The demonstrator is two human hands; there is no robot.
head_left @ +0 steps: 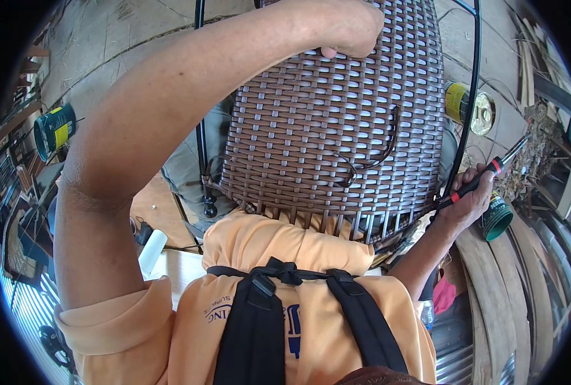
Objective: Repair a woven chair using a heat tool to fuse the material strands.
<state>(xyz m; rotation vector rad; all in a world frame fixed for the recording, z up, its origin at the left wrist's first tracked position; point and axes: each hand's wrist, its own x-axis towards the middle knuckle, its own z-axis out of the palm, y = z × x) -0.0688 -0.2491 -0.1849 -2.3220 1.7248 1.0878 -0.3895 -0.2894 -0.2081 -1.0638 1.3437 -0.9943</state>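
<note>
A brown woven wicker panel lies across my lap, held in a black metal frame. A loose brown strand curls up from the weave. Toward the near edge, bare strands show with gaps between them. My left hand is on the far part of the panel, its fingers curled in; what they grip, if anything, is hidden. Beside the panel's near right corner, my right hand is closed round the black and red handle of a screwdriver. Its metal shaft points away to the right.
A green and yellow tin stands on the floor at left. Another tin lies by the frame's right side, and a green tin sits beyond my right hand. Wooden boards and dry scraps lie at right.
</note>
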